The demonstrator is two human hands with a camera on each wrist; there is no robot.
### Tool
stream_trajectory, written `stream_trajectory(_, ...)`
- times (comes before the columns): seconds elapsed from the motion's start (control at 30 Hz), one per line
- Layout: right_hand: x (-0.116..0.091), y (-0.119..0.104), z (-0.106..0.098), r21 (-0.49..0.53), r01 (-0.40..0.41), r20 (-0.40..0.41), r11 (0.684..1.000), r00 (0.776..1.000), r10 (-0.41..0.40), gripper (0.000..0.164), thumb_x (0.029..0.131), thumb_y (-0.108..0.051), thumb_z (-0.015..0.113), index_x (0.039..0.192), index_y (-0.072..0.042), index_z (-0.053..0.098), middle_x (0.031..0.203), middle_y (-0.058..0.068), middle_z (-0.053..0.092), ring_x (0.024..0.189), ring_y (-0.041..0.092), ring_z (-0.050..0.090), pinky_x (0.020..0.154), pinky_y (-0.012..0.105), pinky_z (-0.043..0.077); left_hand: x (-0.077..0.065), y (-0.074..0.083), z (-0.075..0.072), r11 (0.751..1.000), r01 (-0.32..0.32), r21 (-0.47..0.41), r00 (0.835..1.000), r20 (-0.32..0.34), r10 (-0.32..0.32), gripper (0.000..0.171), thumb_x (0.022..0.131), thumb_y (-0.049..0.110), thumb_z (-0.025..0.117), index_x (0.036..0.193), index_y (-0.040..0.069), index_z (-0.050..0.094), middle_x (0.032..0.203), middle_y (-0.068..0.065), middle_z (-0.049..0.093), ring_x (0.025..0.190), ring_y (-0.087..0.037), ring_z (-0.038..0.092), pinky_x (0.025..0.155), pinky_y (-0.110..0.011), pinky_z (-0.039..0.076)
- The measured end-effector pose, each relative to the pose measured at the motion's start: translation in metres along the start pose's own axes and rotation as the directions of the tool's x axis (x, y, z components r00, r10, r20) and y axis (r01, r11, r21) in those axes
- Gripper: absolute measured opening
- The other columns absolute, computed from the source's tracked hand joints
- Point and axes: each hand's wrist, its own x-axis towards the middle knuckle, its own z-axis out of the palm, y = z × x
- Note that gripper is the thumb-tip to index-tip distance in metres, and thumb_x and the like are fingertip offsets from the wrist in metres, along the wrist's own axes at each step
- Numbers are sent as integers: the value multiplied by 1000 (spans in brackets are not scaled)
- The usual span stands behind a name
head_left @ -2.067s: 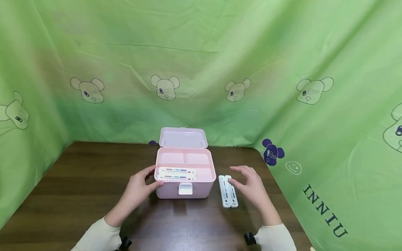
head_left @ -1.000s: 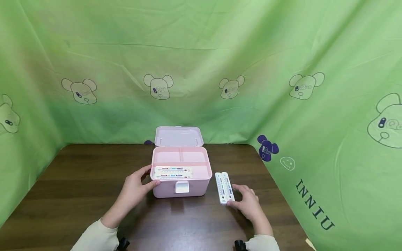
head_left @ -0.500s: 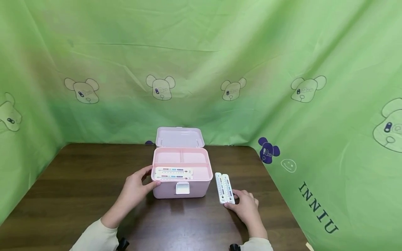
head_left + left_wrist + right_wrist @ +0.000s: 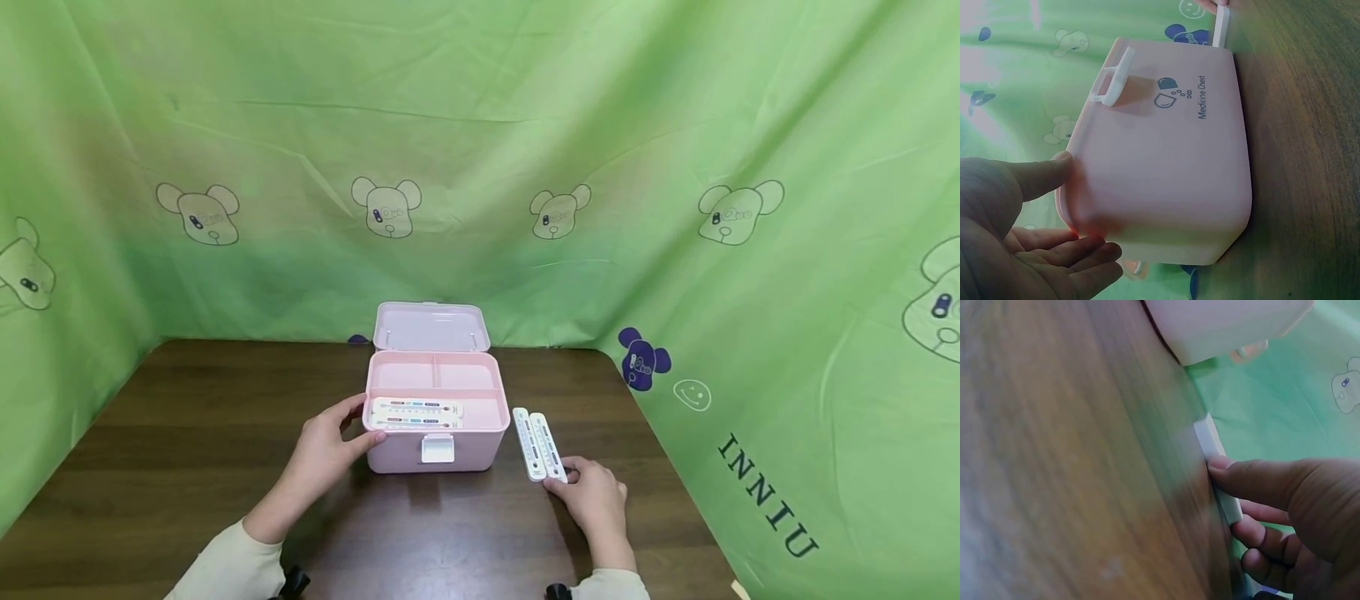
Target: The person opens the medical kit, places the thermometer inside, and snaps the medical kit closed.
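A pink medicine box point(image 4: 472, 450) stands with its lid point(image 4: 432, 327) raised. My left hand point(image 4: 321, 450) grips its left front corner, thumb on the front rim and fingers along the side. Two white thermometers point(image 4: 416, 407) lie crosswise in the front compartment. Right of the box are two more: a left thermometer point(image 4: 528, 446) on the table, and a right thermometer point(image 4: 547, 446) that my right hand point(image 4: 596, 498) pinches at its near end between thumb and fingers. In the right wrist view the thumb presses on a white thermometer point(image 4: 1213, 440) seen edge-on.
The dark wooden table point(image 4: 225, 400) carries the box near its middle. A divider point(image 4: 434, 371) splits the box's back section in two. A white latch point(image 4: 438, 448) hangs on the front. Green printed cloth point(image 4: 480, 125) closes off the back and sides.
My right hand has come down from above the loose thermometers to their near ends and taken hold of the right one. A narrow gap now parts the pair. My left hand keeps its grip.
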Motion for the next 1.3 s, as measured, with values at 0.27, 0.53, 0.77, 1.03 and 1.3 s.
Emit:
stream_trajectory(0.27,3,3,-1,53,-65,7,996,998,65,42,78,-33,85,113,-10,77,88,2,73,86,27,67,80,55,40,2,-1,1,1000,-4,5,1000,5,4,68,87,22,84,145,2,56,136,-17,65,127,-34,62,105,-52,52)
stream_trajectory(0.53,13,6,-13,175,-141,62,974,989,132,38,79,-25,83,112,-6,77,89,5,74,79,22,63,73,42,43,1,0,1,1000,5,2,1000,2,-5,67,87,20,84,144,1,56,136,-17,65,128,-34,61,106,-51,52)
stream_trajectory(0.77,25,14,-16,294,-160,48,942,987,153,39,77,-12,79,113,3,74,84,7,69,72,15,55,61,28,44,2,0,0,1000,4,-3,1000,6,-4,67,87,21,84,144,1,56,136,-17,65,128,-34,61,107,-51,52)
stream_trajectory(1.03,39,24,-21,392,-187,43,901,982,185,40,81,-8,76,118,6,71,90,10,69,76,13,56,63,23,46,4,-1,-1,1000,7,-1,1000,11,-7,68,87,22,85,144,1,56,135,-16,66,127,-32,62,108,-50,51)
stream_trajectory(1.3,56,28,-29,520,-141,62,842,990,128,40,88,-4,74,125,10,66,96,8,67,81,7,55,67,17,46,4,-2,-1,1000,14,0,1000,14,-14,68,87,23,85,145,1,56,135,-15,66,126,-32,62,108,-50,51)
